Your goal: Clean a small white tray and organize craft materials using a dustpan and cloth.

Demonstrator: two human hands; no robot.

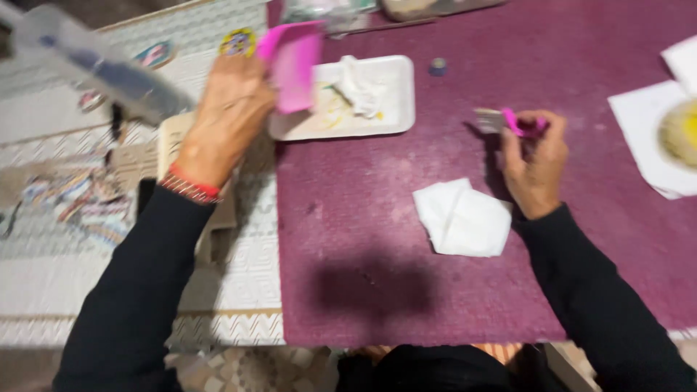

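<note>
The left hand (231, 109) grips a flat pink plastic scraper-like piece (292, 64) by its near edge, holding it above the left end of a white rectangular foam tray (388, 101) with a crumpled tissue inside. The right hand (534, 160) pinches a small pink-handled brush (508, 121), bristles pointing left. Just beside its wrist, a folded white paper napkin (465, 218) lies on the purple-covered table (435, 290).
</note>
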